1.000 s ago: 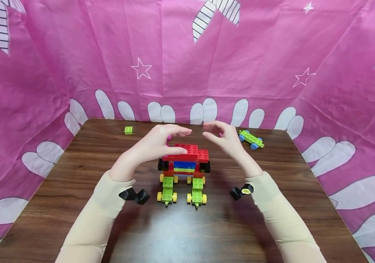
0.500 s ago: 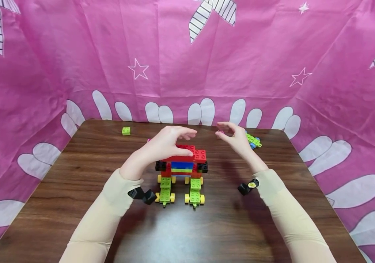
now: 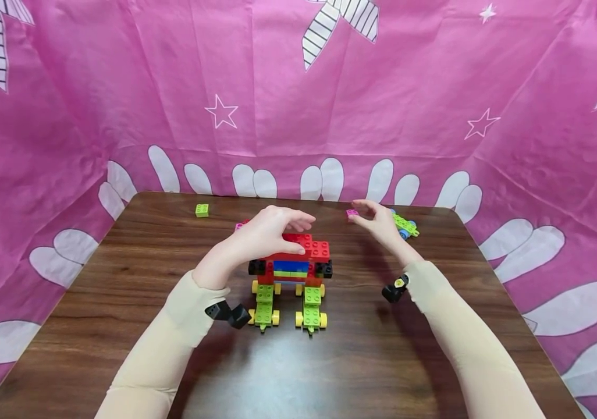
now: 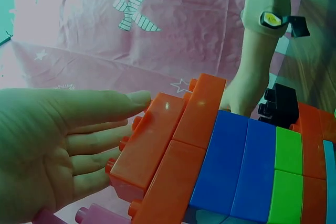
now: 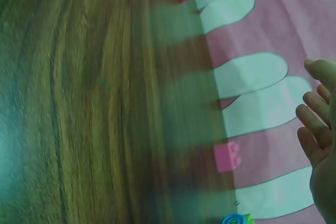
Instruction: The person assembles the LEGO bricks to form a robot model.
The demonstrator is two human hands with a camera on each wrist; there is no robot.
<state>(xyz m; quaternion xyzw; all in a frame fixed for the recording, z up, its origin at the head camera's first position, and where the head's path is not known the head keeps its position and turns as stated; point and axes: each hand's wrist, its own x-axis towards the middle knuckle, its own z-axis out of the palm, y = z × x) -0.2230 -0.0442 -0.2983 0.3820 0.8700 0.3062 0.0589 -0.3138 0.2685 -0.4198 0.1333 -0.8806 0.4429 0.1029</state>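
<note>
A brick-built toy stands mid-table. It has red bricks (image 3: 320, 249) on top, a blue middle (image 3: 291, 266), black side bricks (image 3: 324, 269) and green wheeled bases (image 3: 311, 316). My left hand (image 3: 269, 235) arches over the red top with fingers extended. In the left wrist view its thumb tip lies right at the red bricks (image 4: 148, 148), and a pink brick (image 4: 102, 214) shows below the palm. Further back, my right hand (image 3: 379, 226) has its fingertips beside a small pink brick (image 3: 352, 213); the right wrist view shows its fingers loosely bent and holding nothing.
A lime green brick (image 3: 202, 210) lies at the back left. At the back right is a green car base with blue wheels (image 3: 405, 224), partly hidden by my right hand. Pink cloth (image 3: 288, 105) with printed shapes hangs behind the wooden table (image 3: 120, 279).
My right hand has moved right and away from the toy, toward the pink brick at the back. The left hand has shifted slightly right over the red top.
</note>
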